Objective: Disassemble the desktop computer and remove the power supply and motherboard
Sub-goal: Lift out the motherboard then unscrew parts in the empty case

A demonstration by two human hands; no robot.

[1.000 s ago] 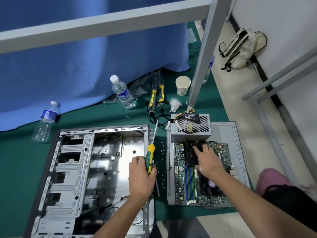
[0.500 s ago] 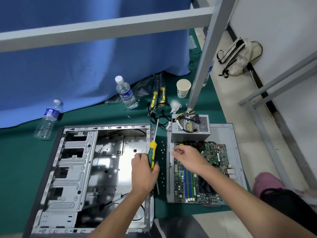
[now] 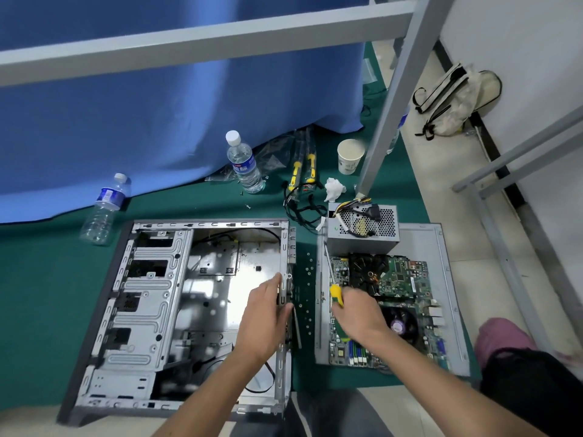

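Note:
The opened grey computer case [image 3: 148,310] lies flat on the green mat, its main bay bare metal. To its right a grey side panel [image 3: 441,298] carries the motherboard [image 3: 400,279] and, at its far end, the grey power supply [image 3: 362,228] with loose cables. My left hand [image 3: 265,313] rests on the case's right rim with fingers extended. Over the left part of the motherboard, my right hand [image 3: 356,310] grips a screwdriver [image 3: 334,288] with a yellow-green handle, its shaft pointing away from me.
Two water bottles [image 3: 244,164] [image 3: 102,209], a paper cup [image 3: 349,156], crumpled tissue [image 3: 334,189], black cables [image 3: 303,203] and two more yellow-handled tools [image 3: 303,171] lie beyond the case. A grey frame post [image 3: 388,99] stands by the power supply. A bag [image 3: 451,99] sits by the wall.
The screwdriver has passed from my left hand to my right hand, which now holds it over the motherboard. My left hand has settled on the case rim.

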